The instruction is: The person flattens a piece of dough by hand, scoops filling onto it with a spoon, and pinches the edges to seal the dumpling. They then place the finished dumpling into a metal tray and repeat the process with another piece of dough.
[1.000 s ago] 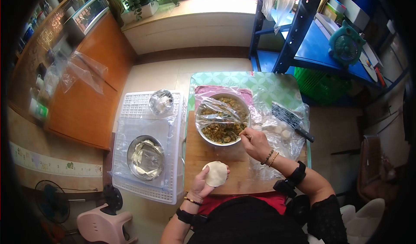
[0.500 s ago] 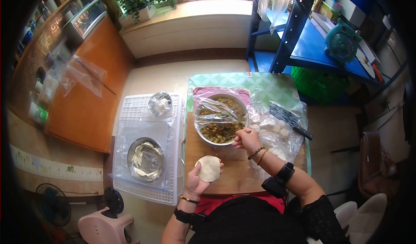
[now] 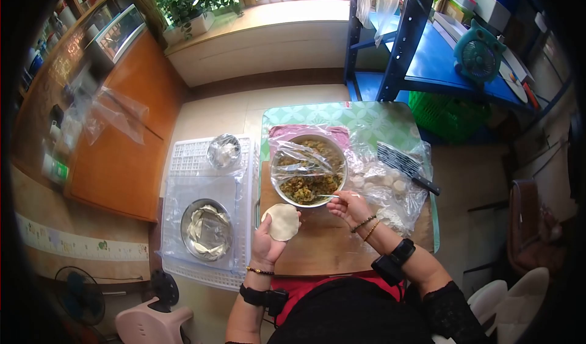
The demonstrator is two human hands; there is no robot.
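Observation:
A round dough wrapper point(image 3: 283, 222) lies across my left hand point(image 3: 266, 246), the thumb pressed on its near left edge. This hand is just below the metal bowl point(image 3: 345, 172) of chopped filling point(image 3: 303, 188). My right hand point(image 3: 350, 208) pinches the thin handle of a spoon point(image 3: 328, 195) at the bowl's right front rim. The spoon's other end is in the filling, its head mostly hidden. Crumpled clear plastic film point(image 3: 300, 164) drapes over part of the bowl.
Right of the bowl lie small dough pieces point(image 3: 381, 178) under plastic and a dark patterned cleaver point(image 3: 400, 161). On a white crate point(image 3: 177, 145) at left stand a metal bowl of folded dumplings point(image 3: 196, 227) and a small film-covered bowl point(image 3: 224, 152). A pink stool point(image 3: 146, 322) is lower left.
My left hand with the wrapper has moved up and left, closer to the bowl. My right hand has lowered slightly, and the spoon handle now shows. The view has shifted a little.

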